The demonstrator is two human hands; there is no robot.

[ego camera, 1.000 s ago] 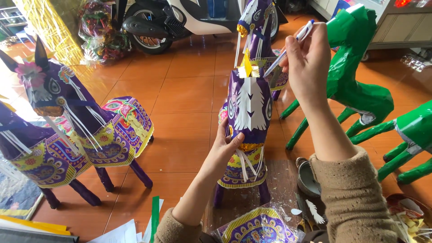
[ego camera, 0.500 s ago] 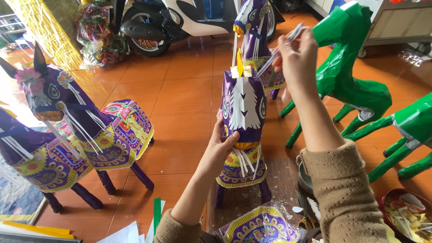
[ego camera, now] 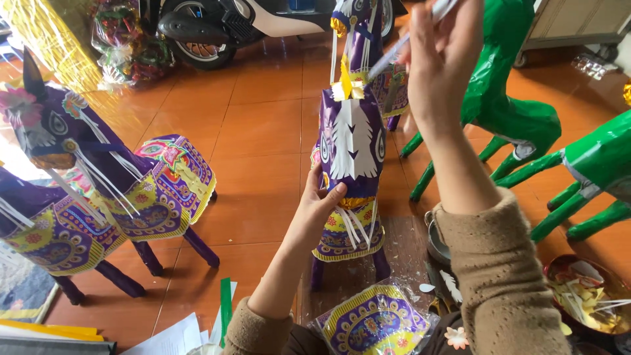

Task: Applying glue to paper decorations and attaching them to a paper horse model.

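Note:
A purple paper horse (ego camera: 351, 151) with white fringe and a yellow ornament on its forehead stands on the floor in front of me. My left hand (ego camera: 320, 204) grips its neck from the left side. My right hand (ego camera: 442, 56) is raised above and to the right of the horse's head, shut on a thin white brush-like stick (ego camera: 394, 52) whose tip points down at the yellow ornament (ego camera: 346, 87). A second purple horse (ego camera: 368, 39) stands right behind the first.
Two finished purple horses (ego camera: 98, 190) stand at the left. Green paper horses (ego camera: 519, 112) stand at the right. A scooter (ego camera: 217, 26) is parked at the back. A metal bowl (ego camera: 437, 240), a tray of paper scraps (ego camera: 588, 299) and a patterned paper piece (ego camera: 374, 322) lie near my lap.
My right hand with the stick has risen higher in view. The horse looms closer. My left hand keeps its hold on the horse's neck.

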